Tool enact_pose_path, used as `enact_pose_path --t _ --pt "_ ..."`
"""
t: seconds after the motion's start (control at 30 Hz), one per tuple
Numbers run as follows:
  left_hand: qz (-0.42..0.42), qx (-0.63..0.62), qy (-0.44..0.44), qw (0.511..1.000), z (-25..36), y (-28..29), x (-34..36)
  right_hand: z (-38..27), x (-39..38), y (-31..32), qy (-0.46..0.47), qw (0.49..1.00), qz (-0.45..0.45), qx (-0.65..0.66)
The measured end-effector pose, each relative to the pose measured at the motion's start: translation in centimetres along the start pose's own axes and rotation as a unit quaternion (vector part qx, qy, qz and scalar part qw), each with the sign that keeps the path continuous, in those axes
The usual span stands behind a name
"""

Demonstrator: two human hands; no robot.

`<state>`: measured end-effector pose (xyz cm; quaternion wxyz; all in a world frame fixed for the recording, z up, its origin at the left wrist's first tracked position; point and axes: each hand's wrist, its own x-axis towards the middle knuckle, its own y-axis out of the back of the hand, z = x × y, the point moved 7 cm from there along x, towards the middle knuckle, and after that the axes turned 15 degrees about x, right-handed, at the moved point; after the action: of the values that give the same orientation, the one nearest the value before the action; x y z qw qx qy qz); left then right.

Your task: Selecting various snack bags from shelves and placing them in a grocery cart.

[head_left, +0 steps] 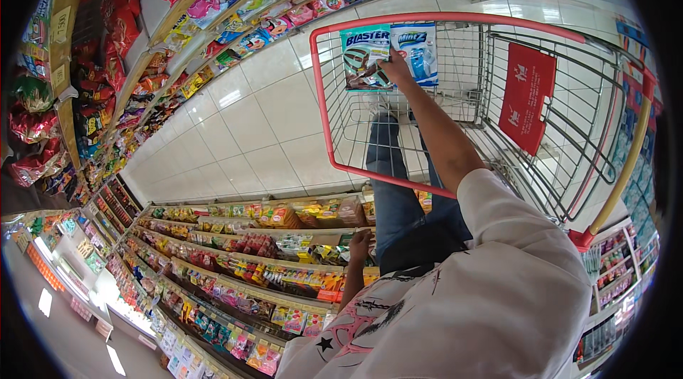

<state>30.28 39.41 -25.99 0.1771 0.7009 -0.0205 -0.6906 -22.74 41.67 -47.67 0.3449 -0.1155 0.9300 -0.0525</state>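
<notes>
Teal bag [361, 65], long axis outward, top farthest

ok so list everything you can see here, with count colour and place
green-and-brown bag: one, in cart, under right hand
blue-and-white bag: one, in cart, beside it
shopping cart: one, silver wire, red rim, upper centre to right
sign: one, red, on cart
snack packets: too many to count, mixed colours, shelves upper left and below
packs: several, blue-teal, far right
floor tiles: many, pale, centre
ceiling lights: several, white, lower left
shirt: one, white, printed, lower right
jeans: one pair, blue, centre
right hand: one, bare, touching green-and-brown bag
left hand: one, bare, near lower shelves
</notes>
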Motion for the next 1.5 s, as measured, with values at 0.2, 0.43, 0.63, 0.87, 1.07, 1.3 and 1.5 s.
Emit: enact_pose_path --t 0.2,0.43,0.63,0.87,1.07,1.3,1.5 --pt "0.009 -0.007 0.022 1.0 0.5 -0.3 -1.3 -6.4 -3.9 -1.0 0.161 0.914 0.147 -0.341" --pt "0.001 -0.008 0.033 0.999 2.5 -0.3 -1.6 -6.4 -6.6 -4.9 0.195 0.909 0.011 -0.367" --pt "0.019 0.002 0.008 1.0 2.7 0.2 -1.9 -5.9 -5.7 -5.5 0.111 0.92 -0.013 -0.377" --pt "0.028 0.002 0.016 0.999 3.4 1.3 -1.9 -6.7 -5.3 -3.1 0.213 0.925 -0.12 -0.29" --pt "0.002 -0.106 -0.055 0.993 0.2 2.1 3.6 -13.6 -9.1 -4.2 0.167 0.939 -0.188 -0.234" --pt "-0.072 -0.009 -0.051 0.996 5.5 4.4 4.8 -34.7 -11.5 -9.6 0.28 0.924 -0.259 -0.009" --pt "-0.021 -0.101 -0.125 0.987 9.4 10.7 6.3 -49.1 -5.6 -14.7 0.488 0.848 0.04 -0.204"
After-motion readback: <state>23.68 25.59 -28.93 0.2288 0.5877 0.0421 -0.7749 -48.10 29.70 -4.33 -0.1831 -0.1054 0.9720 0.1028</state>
